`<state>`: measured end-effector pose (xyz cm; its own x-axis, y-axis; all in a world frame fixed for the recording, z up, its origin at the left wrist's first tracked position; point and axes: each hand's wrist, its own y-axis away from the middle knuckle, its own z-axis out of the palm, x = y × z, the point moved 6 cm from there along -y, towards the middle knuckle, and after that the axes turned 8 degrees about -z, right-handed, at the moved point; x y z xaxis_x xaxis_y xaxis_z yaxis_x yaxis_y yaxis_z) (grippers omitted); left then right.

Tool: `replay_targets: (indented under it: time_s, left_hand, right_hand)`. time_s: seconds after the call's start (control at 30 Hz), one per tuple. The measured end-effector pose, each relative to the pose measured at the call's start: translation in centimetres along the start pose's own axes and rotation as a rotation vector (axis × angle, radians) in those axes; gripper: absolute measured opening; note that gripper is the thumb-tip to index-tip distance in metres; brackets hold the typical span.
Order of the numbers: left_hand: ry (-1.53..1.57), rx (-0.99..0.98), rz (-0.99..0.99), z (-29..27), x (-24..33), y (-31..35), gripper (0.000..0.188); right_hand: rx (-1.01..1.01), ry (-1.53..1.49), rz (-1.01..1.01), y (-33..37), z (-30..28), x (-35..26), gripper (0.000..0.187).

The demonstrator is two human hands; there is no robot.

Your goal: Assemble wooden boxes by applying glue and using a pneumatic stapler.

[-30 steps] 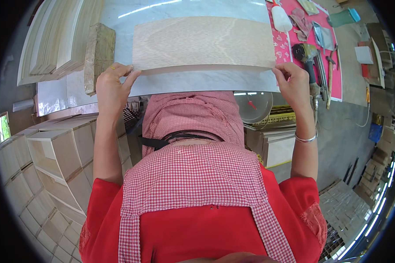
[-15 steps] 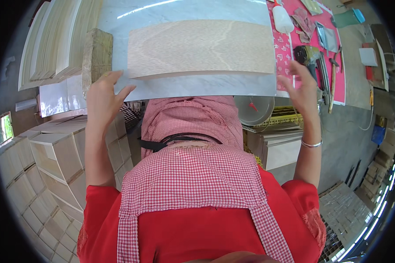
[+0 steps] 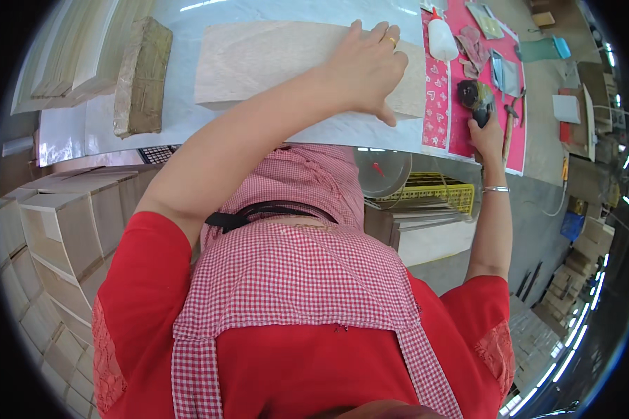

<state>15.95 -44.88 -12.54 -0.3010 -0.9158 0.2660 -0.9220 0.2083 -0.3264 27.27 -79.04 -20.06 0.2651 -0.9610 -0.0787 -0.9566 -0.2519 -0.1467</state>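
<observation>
A pale wooden piece [image 3: 258,63], long and rectangular with a thin front side, lies on the bluish-white tabletop [image 3: 314,133]. Across its right end spreads my left hand [image 3: 370,66], palm down, fingers toward the far edge and thumb near the front edge. Whether it presses on the wood cannot be made out. At the right, my right hand [image 3: 490,136] is wrapped around the grip of a black and yellowish nail gun [image 3: 474,94], which is on the pink cloth. A brown tape-wrapped block [image 3: 143,77] sits left of the wooden piece.
Stacked thin boards [image 3: 84,49] stand at the far left. A white glue bottle [image 3: 442,38], a pink rag [image 3: 472,52] and a hammer [image 3: 509,126] lie on the pink cloth [image 3: 437,105]. Wooden boxes [image 3: 70,223] are piled lower left; a yellow crate [image 3: 433,190] is below the table.
My left hand has swung right from beside the block onto the wooden piece. My right hand, open before, has closed around the nail gun's grip.
</observation>
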Motion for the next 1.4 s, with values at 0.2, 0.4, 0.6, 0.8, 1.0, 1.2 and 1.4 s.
replay_targets:
  time_s: [0.2, 0.4, 0.6, 0.8, 1.0, 1.2, 1.4]
  left_hand:
    - [0.043, -0.262, -0.03, 1.8, -0.4, -0.9, 0.073]
    - [0.069, -0.236, -0.046, 1.9, -0.6, -1.0, 0.071]
    - [0.069, -0.249, -0.069, 1.9, -0.6, -1.0, 0.072]
    - [0.061, -0.261, -0.081, 1.8, -0.6, -1.0, 0.072]
    - [0.066, -0.243, -0.072, 1.8, -0.7, -1.0, 0.07]
    - [0.065, -0.197, -0.049, 1.0, -0.5, -0.9, 0.074]
    - [0.085, -0.122, -0.032, 1.2, -2.1, 0.7, 0.078]
  right_hand:
    - [-0.221, -0.315, 0.166, 0.4, -6.1, -2.6, 0.034]
    - [-0.228, -0.65, 0.101, 7.4, -13.5, -11.7, 0.024]
    - [-0.271, -0.71, 0.124, 9.4, -15.0, -15.6, 0.021]
    - [-0.306, -0.727, 0.129, 9.4, -14.8, -16.4, 0.022]
    - [-0.369, -0.685, 0.158, 9.5, -14.0, -16.3, 0.022]
    - [-0.32, -0.771, 0.231, 10.5, -13.8, -17.4, 0.022]
    - [-0.328, -0.661, 0.155, 10.1, -14.3, -18.6, 0.019]
